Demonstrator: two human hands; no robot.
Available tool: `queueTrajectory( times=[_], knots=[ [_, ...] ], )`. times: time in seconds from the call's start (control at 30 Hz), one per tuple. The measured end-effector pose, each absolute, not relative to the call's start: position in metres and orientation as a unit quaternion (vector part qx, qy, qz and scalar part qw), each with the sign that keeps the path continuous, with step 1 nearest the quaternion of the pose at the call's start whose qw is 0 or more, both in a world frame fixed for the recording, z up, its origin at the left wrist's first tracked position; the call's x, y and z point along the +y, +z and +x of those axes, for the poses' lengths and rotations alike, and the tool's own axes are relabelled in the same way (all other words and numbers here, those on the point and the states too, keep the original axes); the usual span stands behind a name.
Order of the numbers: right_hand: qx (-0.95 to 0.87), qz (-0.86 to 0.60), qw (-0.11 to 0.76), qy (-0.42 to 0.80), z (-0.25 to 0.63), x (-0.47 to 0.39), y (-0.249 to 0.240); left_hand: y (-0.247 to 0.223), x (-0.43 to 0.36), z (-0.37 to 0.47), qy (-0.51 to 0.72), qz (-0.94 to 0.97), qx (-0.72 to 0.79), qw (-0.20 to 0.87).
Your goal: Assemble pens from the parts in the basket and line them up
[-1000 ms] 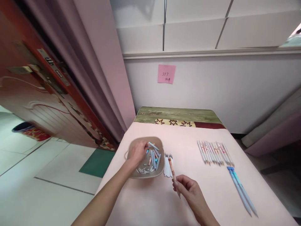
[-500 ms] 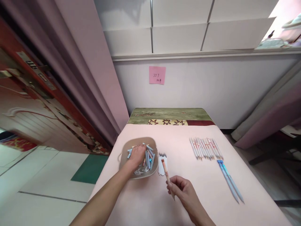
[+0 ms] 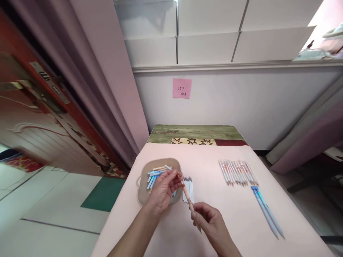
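My right hand (image 3: 207, 219) grips a peach pen barrel (image 3: 187, 192) with orange bands, its pointed end down. My left hand (image 3: 167, 185) is closed at the barrel's upper end, thumb and fingers pinching a small orange-brown pen piece (image 3: 179, 175). I cannot tell whether that piece touches the barrel. Behind and under my left hand is a beige basket (image 3: 143, 194) with blue and peach pen parts (image 3: 152, 181), partly hidden. Several white pen refills (image 3: 188, 191) with dark tips lie side by side just right of the basket.
A row of finished-looking pale pens (image 3: 237, 172) lies on the pink tablecloth (image 3: 206, 160) at the right, with two blue pens (image 3: 268, 212) nearer me. A pink note (image 3: 182, 88) is stuck on the wall behind. The table's green far edge (image 3: 198, 131) shows.
My left hand has come out of the basket and moved right to the pen barrel's upper end, with a small piece in its fingers. My right hand still holds the barrel.
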State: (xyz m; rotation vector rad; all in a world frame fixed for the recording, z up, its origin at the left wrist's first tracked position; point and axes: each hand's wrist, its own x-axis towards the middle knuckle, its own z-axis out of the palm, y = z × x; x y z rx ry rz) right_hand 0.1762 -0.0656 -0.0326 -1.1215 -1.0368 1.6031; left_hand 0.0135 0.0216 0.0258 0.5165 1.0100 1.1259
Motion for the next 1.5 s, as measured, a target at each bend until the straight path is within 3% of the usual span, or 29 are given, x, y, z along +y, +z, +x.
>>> queueTrajectory(
  times=[0.87, 1.2, 1.5],
  knots=[
    [-0.414, -0.487, 0.453, 0.621, 0.181, -0.074, -0.031, 0.020, 0.001, 0.035, 0.520, 0.276, 0.477, 0.653],
    [-0.563, -0.621, 0.422, 0.344, 0.193, -0.088, -0.029, 0.018, -0.016, 0.055, 0.523, 0.268, 0.463, 0.663],
    [-0.552, -0.670, 0.448, 0.212, 0.237, -0.108, -0.035, 0.022, -0.032, 0.083, 0.450, 0.330, 0.478, 0.678]
  ],
)
